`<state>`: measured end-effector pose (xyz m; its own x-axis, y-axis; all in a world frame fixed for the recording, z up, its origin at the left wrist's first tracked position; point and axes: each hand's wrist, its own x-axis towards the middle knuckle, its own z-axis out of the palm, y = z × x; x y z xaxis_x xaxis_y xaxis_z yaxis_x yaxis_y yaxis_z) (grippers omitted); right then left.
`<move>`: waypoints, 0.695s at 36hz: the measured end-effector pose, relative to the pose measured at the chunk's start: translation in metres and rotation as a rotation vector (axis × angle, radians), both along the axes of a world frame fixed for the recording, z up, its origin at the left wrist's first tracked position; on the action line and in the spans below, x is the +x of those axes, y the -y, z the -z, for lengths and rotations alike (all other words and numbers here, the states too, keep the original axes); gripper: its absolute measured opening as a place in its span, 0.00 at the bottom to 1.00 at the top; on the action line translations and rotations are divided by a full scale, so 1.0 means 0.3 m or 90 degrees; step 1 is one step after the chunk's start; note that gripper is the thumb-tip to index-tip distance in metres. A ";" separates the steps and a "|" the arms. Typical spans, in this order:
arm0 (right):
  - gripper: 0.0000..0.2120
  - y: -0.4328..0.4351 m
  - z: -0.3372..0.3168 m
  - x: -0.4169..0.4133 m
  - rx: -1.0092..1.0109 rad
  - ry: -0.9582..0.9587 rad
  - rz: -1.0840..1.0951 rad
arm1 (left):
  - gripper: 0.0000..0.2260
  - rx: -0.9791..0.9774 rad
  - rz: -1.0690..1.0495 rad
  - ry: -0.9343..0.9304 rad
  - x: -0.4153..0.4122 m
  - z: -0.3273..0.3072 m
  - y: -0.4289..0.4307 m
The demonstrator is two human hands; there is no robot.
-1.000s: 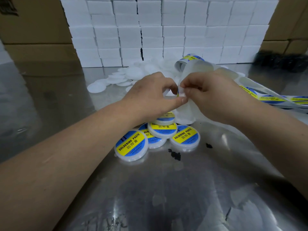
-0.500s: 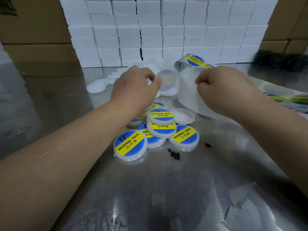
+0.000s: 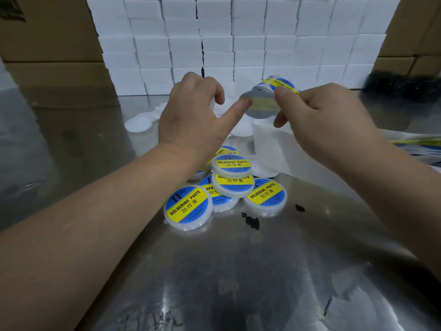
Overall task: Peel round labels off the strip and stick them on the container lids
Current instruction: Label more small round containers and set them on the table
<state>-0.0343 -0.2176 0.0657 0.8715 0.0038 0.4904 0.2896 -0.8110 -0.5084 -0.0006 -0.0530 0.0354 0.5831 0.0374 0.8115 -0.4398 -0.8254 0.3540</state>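
Starting at the left, a wide stretch of steel table point(image 3: 71, 144) shows between the cartons point(image 3: 47, 56) at the back and the left forearm, which crosses it on a slant. More open steel lies nearest the camera, below both forearms, marked by scuffs and glare. The table's edges cannot be seen.

The left hand point(image 3: 195, 120) is raised off the table with its fingers curled and its thumb stretched rightward, the tip touching the left edge of the label point(image 3: 260, 106). A sliver of white shows under the curled fingers; whether they hold a lid cannot be told. Behind this hand, plain lids point(image 3: 140, 123) lie scattered on the steel.

The label hangs in the air between the hands, its dull back toward the camera. The right hand point(image 3: 329, 123) pinches its right edge between thumb and forefinger.

Between the forearms, just right of the left wrist, labelled tubs point(image 3: 231, 185) sit in an overlapping heap, with black specks point(image 3: 250, 220) on the steel in front of them. The white strip point(image 3: 269, 144) passes under the right hand and trails off to the right. The roll point(image 3: 281, 83) stands just behind the label.

A wall of white boxes point(image 3: 238, 44) closes off the back, with cartons again at the far right.
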 end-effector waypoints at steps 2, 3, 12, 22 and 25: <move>0.25 0.003 0.006 0.005 0.046 -0.019 -0.014 | 0.17 0.003 0.010 0.012 -0.005 -0.001 0.001; 0.26 0.004 0.007 0.008 0.077 -0.022 -0.023 | 0.17 0.006 0.015 0.017 -0.007 -0.001 0.000; 0.18 0.009 0.010 0.022 0.153 -0.003 -0.036 | 0.20 0.062 0.023 0.052 -0.014 -0.008 -0.006; 0.09 0.012 0.018 0.030 0.114 0.072 -0.051 | 0.14 0.091 -0.027 -0.006 0.011 0.009 -0.008; 0.09 0.011 0.021 0.028 0.113 0.093 -0.069 | 0.12 0.031 -0.013 -0.043 0.018 0.008 -0.005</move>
